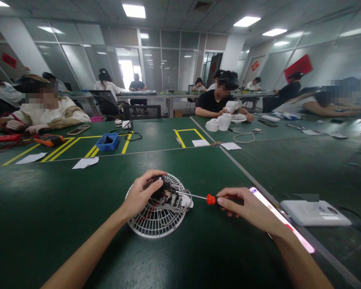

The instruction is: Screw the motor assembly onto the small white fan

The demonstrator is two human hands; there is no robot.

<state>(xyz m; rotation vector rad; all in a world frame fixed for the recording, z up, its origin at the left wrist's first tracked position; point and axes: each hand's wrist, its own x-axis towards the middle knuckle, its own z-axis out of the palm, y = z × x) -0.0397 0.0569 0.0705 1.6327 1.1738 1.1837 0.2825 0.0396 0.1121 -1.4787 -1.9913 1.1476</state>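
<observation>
A round white fan grille (156, 229) lies flat on the green table, with a black motor (159, 189), wires and small white parts on top of it. My left hand (146, 192) is closed around the motor, thumb on its upper side. In my right hand (236, 200) is a screwdriver (210, 199) with a red and black handle, its fingers wrapped round the grip. The metal shaft points left, and its tip reaches in among the parts beside the motor. The exact spot the tip touches is too small to make out.
Beside my right forearm lies a lit phone (282, 218), then a white device (314, 212) with a cable. Ahead are a blue bin (107, 141), paper sheets (86, 162), an orange meter (49, 139) and white housings (224, 121). People sit across the table.
</observation>
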